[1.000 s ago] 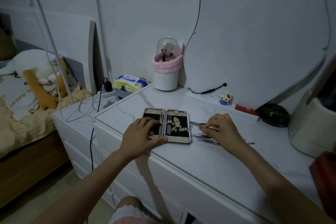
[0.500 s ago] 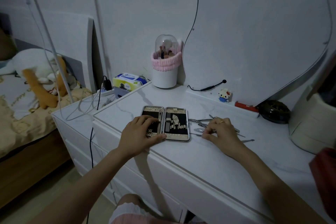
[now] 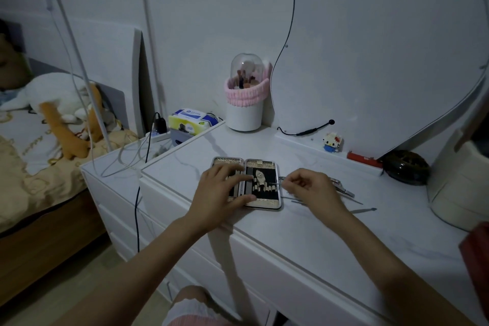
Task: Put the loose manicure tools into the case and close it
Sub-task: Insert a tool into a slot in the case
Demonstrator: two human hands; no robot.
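An open manicure case (image 3: 264, 167) with gold trim and a black lining lies flat on the white dresser top (image 3: 304, 230). My left hand (image 3: 221, 192) rests spread on its left half, thumb at the front edge. My right hand (image 3: 308, 185) is just right of the case, fingers pinched on a thin metal tool (image 3: 275, 183) whose tip reaches over the case's right half. Several loose metal tools (image 3: 344, 190) lie on the dresser behind and right of that hand, one thin pick (image 3: 363, 210) farthest right.
At the back stand a white brush holder (image 3: 244, 111) with a pink band, a small toy figure (image 3: 333, 141), a red lighter (image 3: 363, 159) and a dark round object (image 3: 406, 167). A white container (image 3: 460, 188) sits at right. Cables and a tissue pack (image 3: 190, 119) lie left.
My right hand has lifted from the loose tools with a thin tool pinched in it and moved left toward the case. My left hand stays on the case.
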